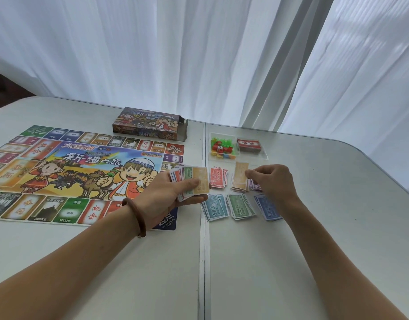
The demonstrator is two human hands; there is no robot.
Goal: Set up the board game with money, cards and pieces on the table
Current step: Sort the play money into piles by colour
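Here the left hand (pixel 173 192) grips a fan of banknotes (pixel 192 181) at centre frame — the right hand (pixel 271 181) pinches one orange note (pixel 240 175) over the sorted piles (pixel 239 205).

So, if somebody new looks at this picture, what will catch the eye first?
The colourful game board on the left of the table draws the eye first. Next, the left hand holds a fan of mixed notes at the board's right edge, while the right hand pinches an orange note among the sorted money piles.
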